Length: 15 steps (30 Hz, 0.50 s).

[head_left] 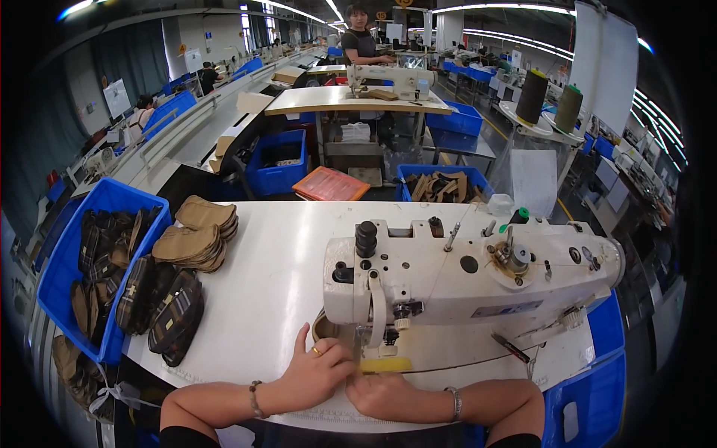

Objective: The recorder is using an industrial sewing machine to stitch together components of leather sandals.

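Observation:
A white sewing machine stands on the white table, its needle area just beyond my hands. My left hand is closed on a curved brown fabric piece, most of which is hidden behind the fingers and the machine head; one finger sticks up. My right hand touches the left one, its fingers pressed together and curled. What lies between the right fingers cannot be seen. A yellow strip lies at the machine's foot, just beyond the right hand.
Dark plaid pouches and stacked brown fabric pieces lie on the table's left side, beside a blue bin of similar pieces. Black-handled snips rest right of the machine head. Thread cones stand far right. Another person stands beyond.

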{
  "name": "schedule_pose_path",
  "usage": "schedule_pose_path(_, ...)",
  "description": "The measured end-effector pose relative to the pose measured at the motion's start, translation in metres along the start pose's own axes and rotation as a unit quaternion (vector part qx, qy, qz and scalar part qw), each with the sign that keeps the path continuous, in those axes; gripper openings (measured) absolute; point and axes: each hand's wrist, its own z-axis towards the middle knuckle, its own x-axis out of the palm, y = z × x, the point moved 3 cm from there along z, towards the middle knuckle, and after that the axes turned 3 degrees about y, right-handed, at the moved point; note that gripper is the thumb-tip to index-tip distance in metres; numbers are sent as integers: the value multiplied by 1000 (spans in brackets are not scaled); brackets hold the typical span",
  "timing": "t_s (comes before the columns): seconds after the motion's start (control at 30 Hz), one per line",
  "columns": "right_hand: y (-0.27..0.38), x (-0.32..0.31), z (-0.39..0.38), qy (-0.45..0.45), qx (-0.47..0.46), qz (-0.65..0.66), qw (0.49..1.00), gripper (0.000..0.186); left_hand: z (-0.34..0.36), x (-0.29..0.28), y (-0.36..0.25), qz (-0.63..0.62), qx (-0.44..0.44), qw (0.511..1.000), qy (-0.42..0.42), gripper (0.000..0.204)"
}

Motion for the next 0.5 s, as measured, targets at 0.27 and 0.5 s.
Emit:
schedule_pose_path(0.27,-3,0,2,-23,-2,-14,1000,11,4,-7,2,24,7,1000,-9,20)
schedule_pose_path(0.5,2,-1,2,-14,-8,-15,1000,10,-5,-11,2,30,14,999,-33,26)
